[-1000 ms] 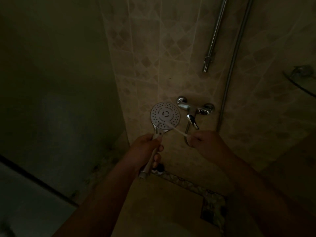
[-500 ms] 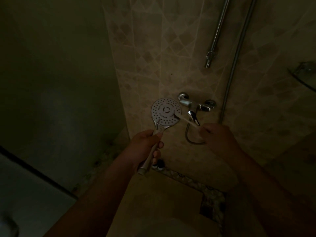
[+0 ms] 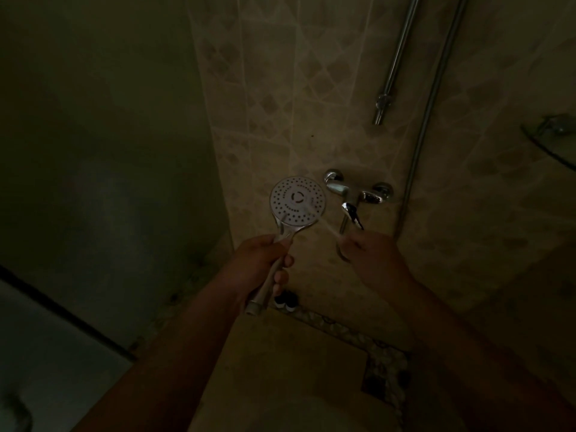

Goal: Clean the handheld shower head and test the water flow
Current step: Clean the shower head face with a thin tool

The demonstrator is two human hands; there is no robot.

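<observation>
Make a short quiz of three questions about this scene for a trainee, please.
1. True or false: the left hand holds the shower head by its handle.
2. Which way does the nozzle face point? A) at the camera B) at the wall C) at the floor
3. Fill in: the tap is fixed to the ____ wall.

Key: 1 true; 2 A; 3 tiled. The right hand is curled round something thin and blurred.

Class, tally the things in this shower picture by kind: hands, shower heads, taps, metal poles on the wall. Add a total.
Hands: 2, left hand, right hand
Shower head: 1
Tap: 1
Metal poles: 2, short pole, long pole
Total: 6
</observation>
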